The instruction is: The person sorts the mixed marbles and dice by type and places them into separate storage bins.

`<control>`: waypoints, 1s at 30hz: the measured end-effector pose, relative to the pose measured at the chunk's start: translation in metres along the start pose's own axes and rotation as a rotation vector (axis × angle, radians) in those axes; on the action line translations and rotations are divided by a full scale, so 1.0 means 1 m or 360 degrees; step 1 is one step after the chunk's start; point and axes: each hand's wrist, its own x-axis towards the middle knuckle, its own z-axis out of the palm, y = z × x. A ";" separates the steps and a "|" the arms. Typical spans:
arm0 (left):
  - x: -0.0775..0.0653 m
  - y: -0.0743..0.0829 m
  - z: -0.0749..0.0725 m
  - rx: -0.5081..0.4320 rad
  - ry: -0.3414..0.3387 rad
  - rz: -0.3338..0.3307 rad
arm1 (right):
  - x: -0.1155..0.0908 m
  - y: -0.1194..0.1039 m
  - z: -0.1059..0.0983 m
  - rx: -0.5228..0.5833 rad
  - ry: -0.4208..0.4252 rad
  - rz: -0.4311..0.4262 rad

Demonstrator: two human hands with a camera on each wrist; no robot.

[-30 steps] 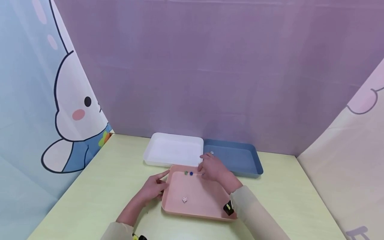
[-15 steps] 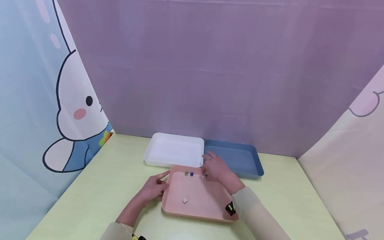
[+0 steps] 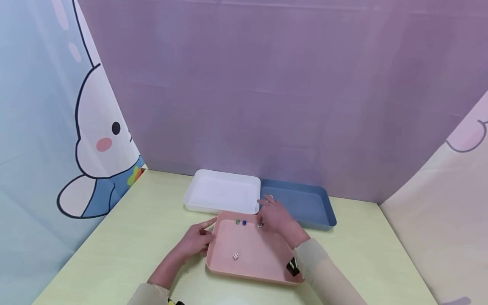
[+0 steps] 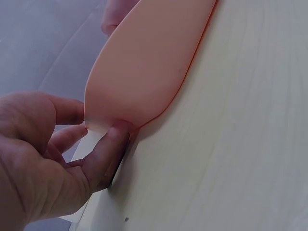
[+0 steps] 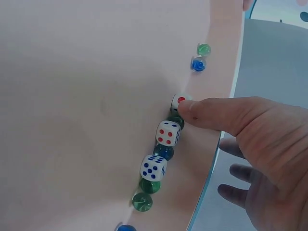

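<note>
A shallow pink tray [image 3: 248, 267] holds small white dice and glass marbles. My left hand [image 3: 195, 239] touches the tray's left wall with its fingers and thumb. Along the far right part of the tray, my right hand [image 3: 276, 217] has its thumb on a die with a red dot [image 5: 180, 100]; its index finger is hidden behind the thumb. Below that die, in the right wrist view, runs a row of alternating pieces, among them a red-dotted die [image 5: 168, 134], a blue-dotted die [image 5: 154, 167] and a green marble [image 5: 142, 202]. Another die [image 3: 235, 256] lies alone nearer the front.
A green marble [image 3: 237, 221] and a blue marble [image 3: 244, 223] sit along the tray's far wall. Behind stand a white tray [image 3: 223, 191] and a blue-grey tray [image 3: 301, 203], side by side. A purple curtain [image 3: 267, 93] rises beyond the table [image 3: 145, 220].
My right hand has come slightly lower over the pink tray, and the die at its thumb shows more and sits a little nearer. The left hand has kept its place.
</note>
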 end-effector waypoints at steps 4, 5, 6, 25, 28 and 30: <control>-0.001 0.003 0.001 -0.0011 0.0009 0.0000 | 0.002 0.001 0.002 -0.0047 -0.0013 -0.0004; -0.002 0.004 0.002 -0.0009 0.0012 0.0004 | 0.003 0.001 0.003 -0.0052 -0.0011 -0.0006; -0.002 0.004 0.002 -0.0011 0.0015 0.0005 | 0.003 0.001 0.003 -0.0062 -0.0008 -0.0009; 0.003 -0.001 0.001 0.0008 0.0013 0.0017 | 0.005 0.001 0.011 -0.0080 0.0021 -0.0069; 0.003 -0.003 0.001 -0.0003 0.0012 0.0016 | 0.004 0.001 0.007 0.0021 0.0057 -0.0082; 0.002 -0.003 0.001 -0.0003 0.0016 0.0015 | 0.003 0.004 0.004 0.0152 0.0105 -0.0104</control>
